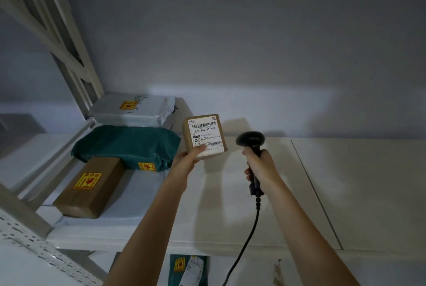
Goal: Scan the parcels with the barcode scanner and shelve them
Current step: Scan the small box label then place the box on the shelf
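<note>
Hands reach out over a white shelf. Left hand grips a small cardboard parcel by its lower corner, held up above the shelf w/ its white barcode label facing the camera. Right hand is wrapped round the handle of a black barcode scanner, head just right of the parcel, not touching; its cable hangs down. At left on the shelf lie a brown box, a green mailer bag and a grey mailer bag behind.
</note>
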Demonstrator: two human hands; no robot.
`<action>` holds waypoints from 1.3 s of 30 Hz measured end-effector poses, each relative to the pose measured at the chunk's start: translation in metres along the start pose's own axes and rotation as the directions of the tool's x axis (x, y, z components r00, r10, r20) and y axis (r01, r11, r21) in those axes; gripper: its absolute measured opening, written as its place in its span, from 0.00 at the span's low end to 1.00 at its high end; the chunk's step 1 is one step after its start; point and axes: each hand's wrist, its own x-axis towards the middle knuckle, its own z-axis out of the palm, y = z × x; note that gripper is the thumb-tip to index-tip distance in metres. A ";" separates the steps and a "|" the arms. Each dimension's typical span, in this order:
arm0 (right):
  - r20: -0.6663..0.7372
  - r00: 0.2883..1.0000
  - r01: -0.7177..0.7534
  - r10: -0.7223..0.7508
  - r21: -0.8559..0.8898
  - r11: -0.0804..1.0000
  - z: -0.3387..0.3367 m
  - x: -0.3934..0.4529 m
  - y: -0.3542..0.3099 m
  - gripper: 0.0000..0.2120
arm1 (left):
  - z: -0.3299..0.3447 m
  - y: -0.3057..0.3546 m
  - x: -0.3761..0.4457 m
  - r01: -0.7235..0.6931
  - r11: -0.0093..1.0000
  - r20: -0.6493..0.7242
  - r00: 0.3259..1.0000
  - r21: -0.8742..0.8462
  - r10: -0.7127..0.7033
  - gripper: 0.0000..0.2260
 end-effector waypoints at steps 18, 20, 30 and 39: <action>0.026 0.980 -0.182 0.197 -0.275 0.944 0.024 0.062 0.058 0.20 | -0.009 0.010 -0.032 0.118 0.993 -0.055 0.991 -0.019 -0.119 0.25; -0.028 0.995 -0.096 0.097 -0.552 0.828 0.023 0.054 0.049 0.35 | -0.010 0.010 -0.037 0.116 0.990 -0.092 0.988 -0.082 -0.124 0.24; 0.469 0.728 0.582 -0.500 -0.039 0.812 0.042 -0.031 -0.013 0.38 | -0.012 0.029 -0.065 -0.005 1.000 -0.097 0.995 -0.011 0.004 0.26; 0.314 0.754 0.619 -0.577 -0.046 0.784 0.072 -0.093 -0.020 0.31 | -0.060 0.051 -0.116 -0.399 0.834 0.143 0.917 0.381 0.373 0.11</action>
